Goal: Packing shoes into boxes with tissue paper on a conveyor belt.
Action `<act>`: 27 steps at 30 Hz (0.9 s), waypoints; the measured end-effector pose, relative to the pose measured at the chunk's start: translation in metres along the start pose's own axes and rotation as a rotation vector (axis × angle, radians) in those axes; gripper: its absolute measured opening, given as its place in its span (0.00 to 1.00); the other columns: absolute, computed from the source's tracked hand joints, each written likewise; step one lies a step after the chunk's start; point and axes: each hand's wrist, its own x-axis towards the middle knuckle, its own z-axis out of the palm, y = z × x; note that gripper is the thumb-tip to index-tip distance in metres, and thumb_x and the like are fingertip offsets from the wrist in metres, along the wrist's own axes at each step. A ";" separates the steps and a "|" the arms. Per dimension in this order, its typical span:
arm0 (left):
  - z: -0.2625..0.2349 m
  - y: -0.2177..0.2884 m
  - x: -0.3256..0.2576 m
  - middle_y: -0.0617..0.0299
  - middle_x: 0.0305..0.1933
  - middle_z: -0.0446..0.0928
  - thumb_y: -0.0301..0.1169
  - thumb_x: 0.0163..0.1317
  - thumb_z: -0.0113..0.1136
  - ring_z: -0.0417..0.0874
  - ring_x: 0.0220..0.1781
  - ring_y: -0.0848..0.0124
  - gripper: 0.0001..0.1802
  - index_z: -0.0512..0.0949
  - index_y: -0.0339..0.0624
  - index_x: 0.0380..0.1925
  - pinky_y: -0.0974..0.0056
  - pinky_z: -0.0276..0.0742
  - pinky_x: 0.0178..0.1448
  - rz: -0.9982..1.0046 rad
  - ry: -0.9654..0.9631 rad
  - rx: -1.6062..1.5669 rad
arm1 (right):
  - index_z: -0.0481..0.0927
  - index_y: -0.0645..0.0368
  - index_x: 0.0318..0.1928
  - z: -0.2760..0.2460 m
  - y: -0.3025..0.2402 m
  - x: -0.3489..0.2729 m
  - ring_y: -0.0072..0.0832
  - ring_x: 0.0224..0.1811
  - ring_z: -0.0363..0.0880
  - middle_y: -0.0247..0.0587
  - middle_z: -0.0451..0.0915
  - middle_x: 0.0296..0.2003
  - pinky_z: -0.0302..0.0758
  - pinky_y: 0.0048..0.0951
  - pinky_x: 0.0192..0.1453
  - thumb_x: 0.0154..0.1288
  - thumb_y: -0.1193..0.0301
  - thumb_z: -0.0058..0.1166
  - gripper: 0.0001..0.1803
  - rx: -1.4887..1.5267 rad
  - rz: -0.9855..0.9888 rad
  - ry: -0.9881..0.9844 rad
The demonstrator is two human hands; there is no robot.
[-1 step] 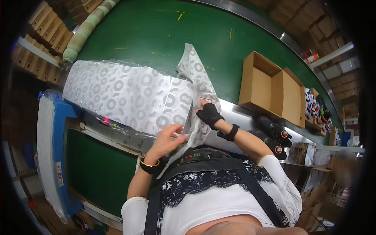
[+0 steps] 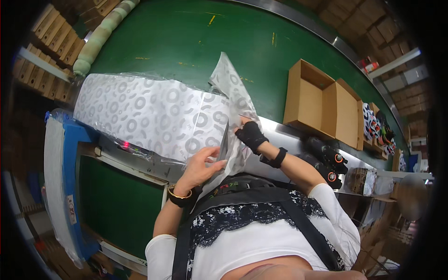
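A broad stack of white wrapping paper (image 2: 149, 112) with grey rings and curved strokes lies on the green table, partly inside clear plastic. Along its right end, a loose sheet of the same paper (image 2: 229, 77) stands up in folds. My right hand (image 2: 251, 136), in a black fingerless glove, is closed on this sheet, its fingertips partly hidden by the paper. Just left of the sheet's lower part is my left hand (image 2: 201, 167), bare, thumb and fingers apart. It is close to the stack's front right corner; whether it touches the paper is unclear.
An open cardboard box (image 2: 310, 100) stands right of the sheet. Dark objects with orange rings (image 2: 333, 168) lie on the metal edge nearby, and colourful patterned items (image 2: 371, 123) sit beyond the box. A blue-and-white padded frame (image 2: 70, 177) rises at left, before a green panel (image 2: 119, 198).
Both hands stay almost in place. My left thumb has shifted slightly right, toward the loose sheet.
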 end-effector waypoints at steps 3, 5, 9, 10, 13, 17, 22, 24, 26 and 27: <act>0.005 0.008 0.011 0.53 0.47 0.69 0.37 0.47 0.62 0.71 0.47 0.67 0.30 0.66 0.34 0.49 0.67 0.69 0.45 0.034 -0.043 0.018 | 0.73 0.64 0.40 -0.031 -0.028 -0.007 0.22 0.33 0.73 0.37 0.77 0.31 0.69 0.24 0.40 0.50 0.70 0.49 0.15 0.479 0.145 -0.004; 0.010 0.012 0.014 0.51 0.49 0.66 0.44 0.42 0.64 0.68 0.50 0.63 0.39 0.62 0.34 0.52 0.63 0.66 0.51 0.033 -0.130 0.046 | 0.73 0.64 0.40 -0.043 -0.035 -0.013 0.21 0.33 0.73 0.37 0.77 0.30 0.69 0.24 0.39 0.51 0.70 0.49 0.15 0.572 0.149 0.023; 0.026 0.021 0.012 0.50 0.54 0.61 0.44 0.41 0.65 0.68 0.51 0.61 0.42 0.60 0.37 0.54 0.61 0.64 0.54 0.086 -0.325 0.104 | 0.74 0.64 0.39 -0.071 -0.060 -0.024 0.17 0.33 0.71 0.33 0.76 0.30 0.68 0.20 0.38 0.49 0.69 0.51 0.16 0.842 0.261 0.034; 0.029 0.022 0.012 0.50 0.54 0.61 0.44 0.41 0.65 0.68 0.51 0.61 0.42 0.60 0.37 0.54 0.61 0.64 0.54 0.085 -0.337 0.112 | 0.74 0.64 0.39 -0.078 -0.062 -0.025 0.16 0.32 0.70 0.32 0.76 0.30 0.68 0.20 0.38 0.48 0.69 0.52 0.16 0.835 0.223 0.039; 0.039 0.025 0.008 0.50 0.55 0.61 0.43 0.41 0.65 0.69 0.50 0.62 0.41 0.60 0.38 0.55 0.63 0.65 0.53 0.056 -0.389 -0.030 | 0.75 0.63 0.38 -0.101 -0.057 -0.037 0.17 0.31 0.71 0.31 0.76 0.29 0.68 0.19 0.38 0.47 0.70 0.52 0.16 0.875 0.231 0.138; 0.067 0.048 0.008 0.53 0.50 0.64 0.38 0.43 0.65 0.72 0.42 0.67 0.34 0.64 0.38 0.51 0.66 0.68 0.45 0.036 -0.422 -0.036 | 0.75 0.62 0.38 -0.136 -0.036 -0.054 0.19 0.32 0.72 0.33 0.77 0.31 0.68 0.20 0.38 0.48 0.71 0.52 0.14 0.926 0.177 0.403; 0.084 0.057 0.042 0.54 0.22 0.71 0.26 0.47 0.54 0.73 0.26 0.61 0.06 0.73 0.38 0.26 0.64 0.69 0.32 0.370 -0.258 0.195 | 0.75 0.62 0.38 -0.203 0.002 -0.060 0.27 0.36 0.75 0.38 0.76 0.34 0.71 0.25 0.43 0.49 0.73 0.52 0.13 1.215 0.125 0.537; 0.062 0.086 0.068 0.53 0.24 0.72 0.21 0.42 0.51 0.74 0.28 0.59 0.09 0.74 0.39 0.28 0.63 0.69 0.32 0.382 -0.132 0.367 | 0.70 0.61 0.45 -0.232 0.020 -0.057 0.26 0.37 0.75 0.42 0.75 0.35 0.72 0.24 0.41 0.52 0.74 0.47 0.17 1.177 -0.010 0.568; 0.048 0.126 0.095 0.54 0.29 0.74 0.19 0.41 0.50 0.75 0.31 0.58 0.13 0.75 0.39 0.31 0.62 0.71 0.35 0.536 0.024 0.526 | 0.68 0.61 0.47 -0.253 0.016 -0.060 0.23 0.39 0.73 0.41 0.74 0.36 0.70 0.21 0.42 0.53 0.79 0.46 0.18 1.317 -0.284 0.487; 0.048 0.156 0.106 0.54 0.31 0.75 0.19 0.41 0.52 0.76 0.34 0.58 0.15 0.76 0.40 0.33 0.62 0.71 0.37 0.615 0.079 0.690 | 0.66 0.61 0.48 -0.266 0.009 -0.057 0.22 0.34 0.73 0.38 0.74 0.34 0.70 0.19 0.39 0.49 0.84 0.46 0.22 1.336 -0.131 0.658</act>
